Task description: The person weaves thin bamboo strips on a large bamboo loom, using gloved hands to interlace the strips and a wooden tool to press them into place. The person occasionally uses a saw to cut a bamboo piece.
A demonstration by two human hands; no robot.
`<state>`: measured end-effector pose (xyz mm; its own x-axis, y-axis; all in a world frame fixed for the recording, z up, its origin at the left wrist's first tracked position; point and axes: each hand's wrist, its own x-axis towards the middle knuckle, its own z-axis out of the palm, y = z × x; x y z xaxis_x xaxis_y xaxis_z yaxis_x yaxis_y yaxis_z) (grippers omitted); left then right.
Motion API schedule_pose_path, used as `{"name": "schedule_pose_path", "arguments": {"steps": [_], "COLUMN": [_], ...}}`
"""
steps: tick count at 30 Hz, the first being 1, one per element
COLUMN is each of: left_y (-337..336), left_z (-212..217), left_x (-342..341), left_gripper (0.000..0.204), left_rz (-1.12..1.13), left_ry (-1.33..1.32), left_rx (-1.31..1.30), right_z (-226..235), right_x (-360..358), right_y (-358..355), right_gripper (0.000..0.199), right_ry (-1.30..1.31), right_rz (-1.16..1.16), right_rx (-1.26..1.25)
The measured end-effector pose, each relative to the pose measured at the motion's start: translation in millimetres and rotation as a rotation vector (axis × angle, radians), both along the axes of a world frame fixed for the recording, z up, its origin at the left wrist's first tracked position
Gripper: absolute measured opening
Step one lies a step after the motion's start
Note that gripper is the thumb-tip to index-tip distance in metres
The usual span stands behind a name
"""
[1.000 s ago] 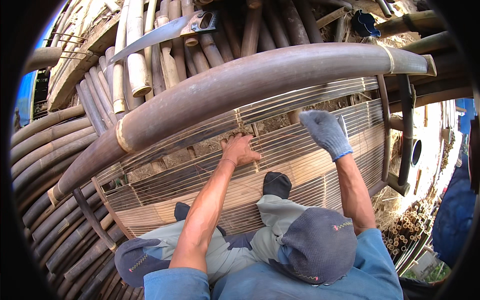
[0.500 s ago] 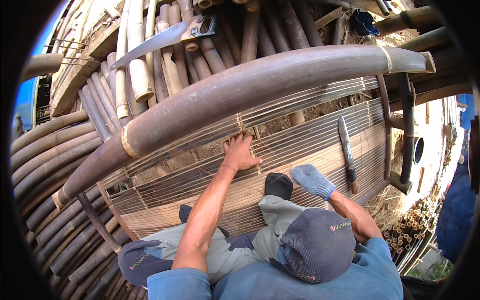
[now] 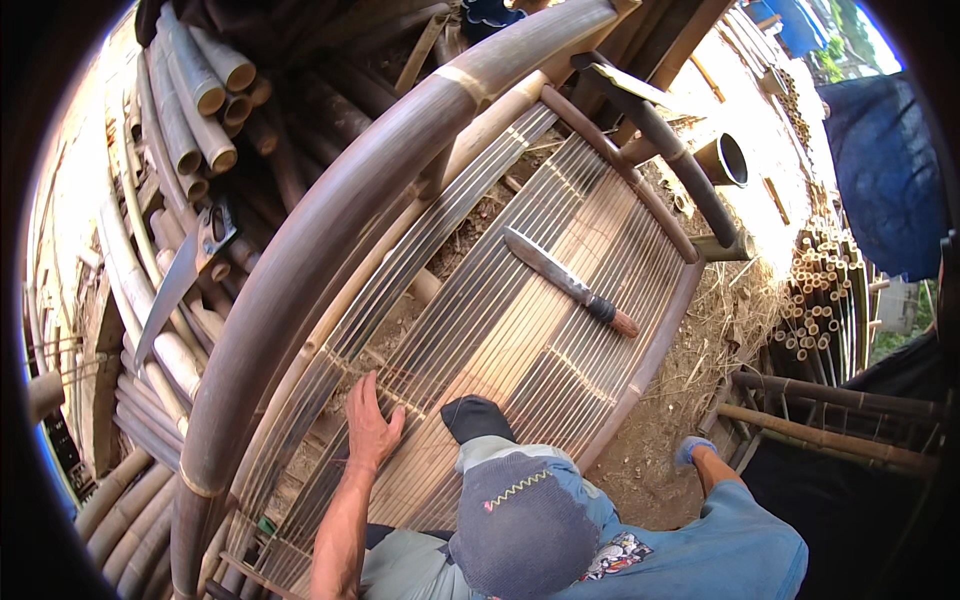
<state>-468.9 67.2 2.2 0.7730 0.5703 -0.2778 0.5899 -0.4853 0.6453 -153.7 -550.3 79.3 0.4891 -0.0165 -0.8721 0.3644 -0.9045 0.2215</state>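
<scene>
A long bamboo bench of thin parallel slats [image 3: 480, 290] lies under me, with thick dark bamboo poles [image 3: 300, 220] along its far side. My left hand [image 3: 372, 428], bare, rests with fingers apart near a cross-binding of the slats and holds nothing. Out past the bench's right edge, above the dirt, is my right hand [image 3: 692, 447] in a grey-blue glove; its fingers are too small and turned to make out. A large knife [image 3: 560, 275] with a dark and brown handle lies across the slats. My dark-covered foot [image 3: 475, 418] stands on the bench.
A handsaw [image 3: 175, 290] leans on stacked bamboo poles [image 3: 190, 90] at the left. Bundled thin bamboo [image 3: 820, 300] stands at the right, near a blue tarp [image 3: 885, 170]. A bamboo frame [image 3: 830, 420] sits at lower right, with straw [image 3: 735, 320] scattered by the bench.
My view has swung to the right. My right hand has moved from over the slats out beyond the bench's right side. My left hand stays near the binding, and the knife still lies there.
</scene>
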Motion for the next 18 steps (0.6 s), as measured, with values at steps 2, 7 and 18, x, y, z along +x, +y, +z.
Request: {"name": "schedule_pose_path", "arguments": {"steps": [2, 7, 18], "left_y": [6.8, 10.2, 30.6], "left_z": [8.3, 12.1, 61.2], "left_x": [-4.5, -7.0, -81.5], "left_gripper": [0.078, 0.080, 0.065], "left_rz": [-0.030, -0.186, -0.250], "left_ry": [0.045, 0.069, 0.314], "left_rx": [0.086, 0.180, 0.175], "right_z": [26.8, 17.1, -55.4], "right_x": [6.1, 72.1, 91.3], "right_y": [23.3, 259.2, 260.7], "right_gripper": [0.060, 0.077, 0.043], "right_ry": [-0.562, -0.759, -0.889], "right_rz": [-0.343, 0.248, -0.004], "right_rx": [-0.308, 0.664, 0.833]}}
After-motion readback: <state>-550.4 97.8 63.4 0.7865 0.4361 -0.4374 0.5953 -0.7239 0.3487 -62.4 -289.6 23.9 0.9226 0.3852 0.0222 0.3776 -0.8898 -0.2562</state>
